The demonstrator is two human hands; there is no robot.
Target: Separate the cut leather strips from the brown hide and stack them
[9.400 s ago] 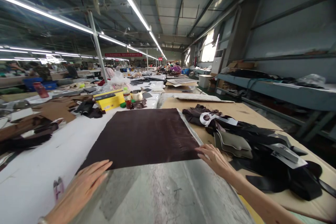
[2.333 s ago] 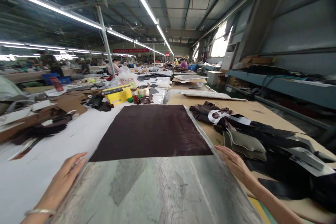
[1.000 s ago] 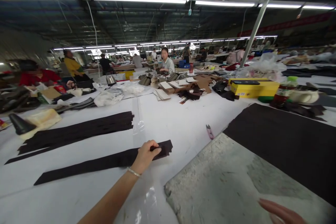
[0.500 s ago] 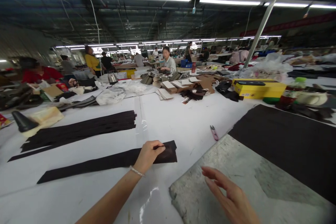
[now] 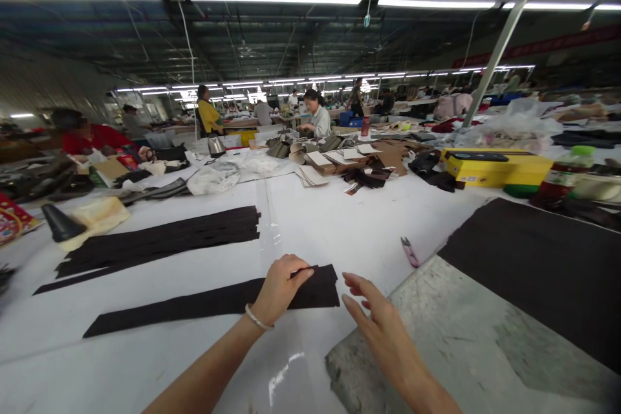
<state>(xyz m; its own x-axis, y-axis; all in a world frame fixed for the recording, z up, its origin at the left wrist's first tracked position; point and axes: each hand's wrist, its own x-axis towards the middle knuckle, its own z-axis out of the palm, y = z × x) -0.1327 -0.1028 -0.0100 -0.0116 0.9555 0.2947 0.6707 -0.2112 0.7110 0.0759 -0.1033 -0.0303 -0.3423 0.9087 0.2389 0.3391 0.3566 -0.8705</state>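
A long dark fabric strip (image 5: 204, 298) lies across the white table in front of me. My left hand (image 5: 281, 288), with a bracelet at the wrist, pinches the strip's upper edge near its right end between thumb and fingers. Just off that right end is my right hand (image 5: 376, 310), its thumb and fingers apart and nothing between them. Behind the strip lies a stack of similar dark strips (image 5: 165, 239). Small pink thread snips (image 5: 410, 251) rest on the table beyond my right hand.
To the right, a worn grey board (image 5: 451, 330) carries a large dark sheet (image 5: 543, 272). A yellow box (image 5: 495, 167), a bottle (image 5: 563, 178), cardboard pieces (image 5: 388, 156) and clear plastic bags (image 5: 213, 178) line the back. Co-workers sit and stand farther off.
My right hand has moved left and forward, from over the grey board to beside the strip's right end. My left hand keeps its pinch on the strip. The view has shifted slightly.
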